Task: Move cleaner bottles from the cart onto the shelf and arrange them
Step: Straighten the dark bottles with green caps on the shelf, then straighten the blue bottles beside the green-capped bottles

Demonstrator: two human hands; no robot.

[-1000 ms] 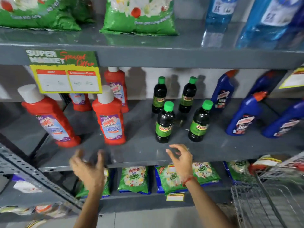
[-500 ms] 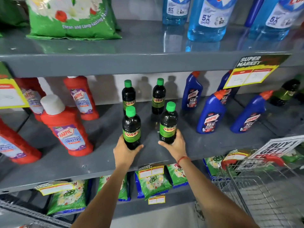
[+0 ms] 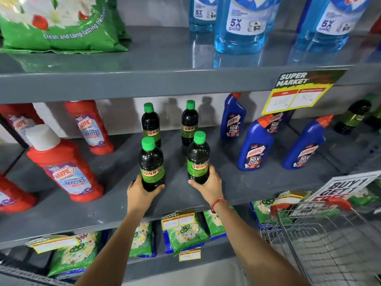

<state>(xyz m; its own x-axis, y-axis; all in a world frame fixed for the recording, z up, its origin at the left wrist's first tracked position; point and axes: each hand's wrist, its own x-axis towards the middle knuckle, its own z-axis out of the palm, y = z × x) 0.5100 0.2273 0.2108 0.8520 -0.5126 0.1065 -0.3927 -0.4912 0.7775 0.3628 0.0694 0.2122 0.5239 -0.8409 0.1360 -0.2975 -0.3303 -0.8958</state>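
Several dark Sunny cleaner bottles with green caps stand on the grey middle shelf (image 3: pixel 237 188). My left hand (image 3: pixel 140 193) grips the base of the front left bottle (image 3: pixel 151 162). My right hand (image 3: pixel 208 186) grips the base of the front right bottle (image 3: pixel 198 157). Both bottles stand upright on the shelf. Two more Sunny bottles stand behind them, one at back left (image 3: pixel 150 124) and one at back right (image 3: pixel 189 122). The wire cart (image 3: pixel 321 240) with a red handle is at the lower right; I cannot tell what lies in it.
Red Harpic bottles (image 3: pixel 64 166) stand to the left, blue Harpic bottles (image 3: pixel 255 149) to the right. Blue glass-cleaner bottles (image 3: pixel 241 23) and a green detergent bag (image 3: pixel 59 23) are on the top shelf. Detergent packets (image 3: pixel 185 234) fill the lower shelf. A price sign (image 3: pixel 296 93) hangs at right.
Both hands went from open in front of the shelf edge to gripping the two front Sunny bottles. The view has shifted right and closer.
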